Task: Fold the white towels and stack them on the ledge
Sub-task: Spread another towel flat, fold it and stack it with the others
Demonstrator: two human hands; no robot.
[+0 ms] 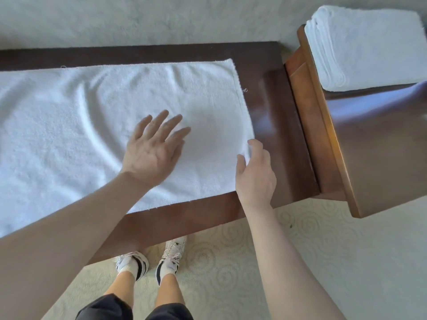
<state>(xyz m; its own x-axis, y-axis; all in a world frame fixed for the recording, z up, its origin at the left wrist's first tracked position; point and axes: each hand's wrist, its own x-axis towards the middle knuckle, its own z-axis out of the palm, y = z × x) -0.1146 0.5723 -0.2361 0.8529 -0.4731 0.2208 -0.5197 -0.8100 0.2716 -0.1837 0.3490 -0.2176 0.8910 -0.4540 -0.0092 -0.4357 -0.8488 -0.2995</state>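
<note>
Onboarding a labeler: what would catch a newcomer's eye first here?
A white towel spread flat across the dark wooden bench. The left hand lies open on it while the right hand pinches its right edge. A folded towel stack sits on the ledge at upper right.

Both arms bare, no sleeves, watch or rings visible. Black shorts point(134, 308). White socks point(127, 269) with a black band (seen on both ankles). White sneakers point(175, 248) with dark stripes, pale laces.
</note>
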